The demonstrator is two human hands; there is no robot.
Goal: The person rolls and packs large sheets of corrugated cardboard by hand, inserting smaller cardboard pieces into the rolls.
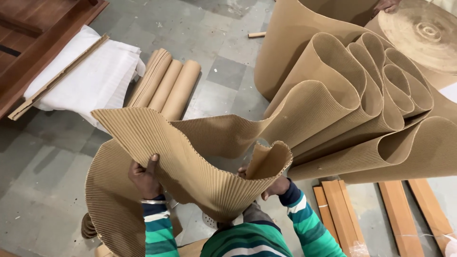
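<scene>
Firmly, both hands, left hand [145,177] and right hand [272,185], grip closed on the corrugated cardboard sheet [190,157].

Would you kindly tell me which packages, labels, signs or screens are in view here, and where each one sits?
No labels, signs or screens show.
Wrapped bundle: floor, upper left, beside the wooden furniture; flat, oblong, white foam sheet, a brown cardboard strip along its top.
Rolls: floor, right of the bundle; three tan tubes of corrugated sheet.
</scene>
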